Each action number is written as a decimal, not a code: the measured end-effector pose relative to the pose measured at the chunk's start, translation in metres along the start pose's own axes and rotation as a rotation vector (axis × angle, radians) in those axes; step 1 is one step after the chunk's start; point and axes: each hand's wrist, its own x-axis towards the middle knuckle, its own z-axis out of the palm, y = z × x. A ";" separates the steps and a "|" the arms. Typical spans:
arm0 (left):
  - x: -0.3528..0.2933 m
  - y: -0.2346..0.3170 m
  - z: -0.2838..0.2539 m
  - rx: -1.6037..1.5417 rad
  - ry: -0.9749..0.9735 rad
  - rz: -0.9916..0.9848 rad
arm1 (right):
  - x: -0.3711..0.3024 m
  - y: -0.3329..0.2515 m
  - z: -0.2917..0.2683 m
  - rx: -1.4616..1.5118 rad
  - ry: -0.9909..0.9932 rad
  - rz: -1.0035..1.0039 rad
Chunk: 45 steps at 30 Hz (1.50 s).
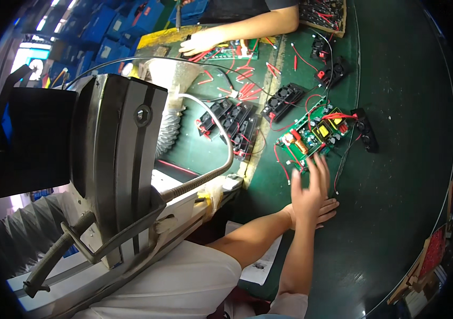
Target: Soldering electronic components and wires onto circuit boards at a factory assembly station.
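My right hand (310, 192) is raised over the green table with its fingers stretched apart, just short of a green circuit board (303, 137). Nothing shows in its grasp. Beneath my right wrist, my left hand (327, 210) rests on the tabletop, fingers spread and partly covered by the right arm. The board carries yellow transformers, capacitors and red wires. At its right end sits a black fan unit (367, 131), which red wires appear to reach. Another black fan unit (284, 102) lies beyond the board's upper left. Thin red leads trail from the board's near edge.
A large dark machine (117, 159) with a bent metal hose stands at left. More fan units (237, 125) and loose red wires (248, 91) lie past the yellow line. Across the table, a co-worker's hand (201, 42) touches another green board (231, 52). Blue bins (99, 32) are stacked behind.
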 end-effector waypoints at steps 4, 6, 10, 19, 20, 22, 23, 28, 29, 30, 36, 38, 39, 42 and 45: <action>-0.010 0.004 -0.009 -0.076 0.007 -0.024 | -0.078 0.022 -0.050 -0.028 0.333 0.119; -0.008 0.020 -0.015 0.338 -0.006 0.041 | -0.123 0.021 -0.058 0.122 0.557 0.349; -0.011 0.019 -0.018 0.372 -0.030 0.061 | -0.217 0.026 -0.081 -0.205 0.319 0.417; -0.012 0.026 -0.020 0.351 -0.041 0.046 | -0.283 0.016 -0.040 -0.252 0.033 0.158; -0.010 0.027 -0.021 0.356 -0.043 0.051 | -0.283 0.018 -0.041 -0.250 0.040 0.156; -0.007 0.031 -0.021 0.362 -0.041 0.049 | -0.282 0.018 -0.045 -0.222 0.067 0.154; -0.007 0.031 -0.022 0.364 -0.045 0.052 | -0.282 0.017 -0.046 -0.222 0.072 0.156; -0.003 0.035 -0.022 0.372 -0.062 0.036 | -0.280 0.018 -0.050 -0.255 0.044 0.140; -0.002 0.035 -0.022 0.370 -0.063 0.039 | -0.280 0.018 -0.050 -0.257 0.045 0.142; -0.001 0.035 -0.022 0.368 -0.064 0.038 | -0.280 0.019 -0.048 -0.268 0.061 0.146; 0.001 0.033 -0.024 0.376 -0.069 0.034 | -0.281 0.023 -0.045 -0.289 0.068 0.175; 0.001 0.033 -0.025 0.377 -0.059 0.040 | -0.281 0.022 -0.044 -0.289 0.072 0.178; 0.001 0.034 -0.025 0.375 -0.069 0.039 | -0.281 0.022 -0.044 -0.292 0.068 0.179; -0.001 0.033 -0.024 0.371 -0.070 0.034 | -0.276 0.019 -0.044 -0.285 0.070 0.170; -0.001 0.031 -0.024 0.369 -0.073 0.033 | -0.277 0.021 -0.043 -0.288 0.073 0.168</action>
